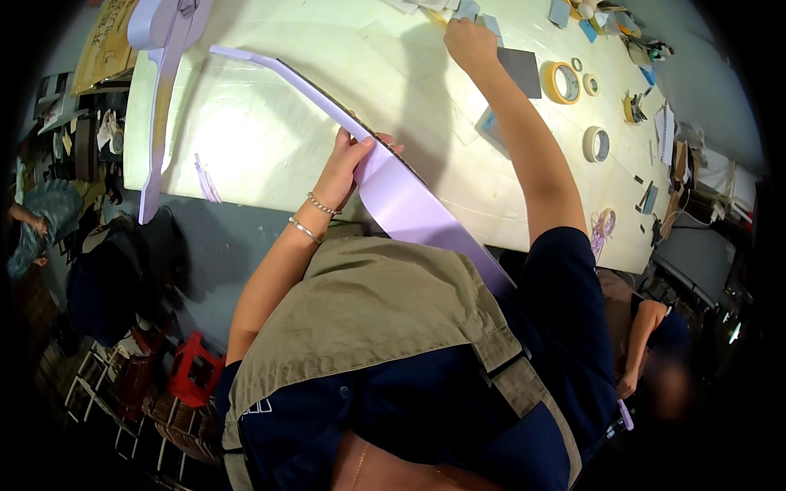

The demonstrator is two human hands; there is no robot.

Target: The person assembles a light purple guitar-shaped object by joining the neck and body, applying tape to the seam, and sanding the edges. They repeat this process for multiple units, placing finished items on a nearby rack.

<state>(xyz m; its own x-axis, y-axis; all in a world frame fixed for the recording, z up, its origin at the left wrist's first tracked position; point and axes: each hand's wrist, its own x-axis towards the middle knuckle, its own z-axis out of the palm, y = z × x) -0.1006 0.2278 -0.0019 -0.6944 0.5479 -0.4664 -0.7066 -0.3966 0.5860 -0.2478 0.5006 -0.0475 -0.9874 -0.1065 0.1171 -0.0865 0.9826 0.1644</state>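
A lilac ukulele (426,210) with a dark fretboard edge leans on its side against my apron, its neck slanting away to the far left over the table. My left hand (352,164) is wrapped round the neck where it meets the body, thumb on the near side. Far across the table, my right hand (471,47) is closed, its fingers turned away, among blue-grey pads (490,26) and a yellow strip (435,16). Whatever it grips is hidden. Beside it lies a dark grey square sheet (519,72).
Another lilac ukulele (166,78) lies along the left of the pale table (270,155), its head past the edge. Tape rolls (562,83) and small tools stand at the right. A red plastic crate (195,370) sits lower left; a co-worker (647,335) is lower right.
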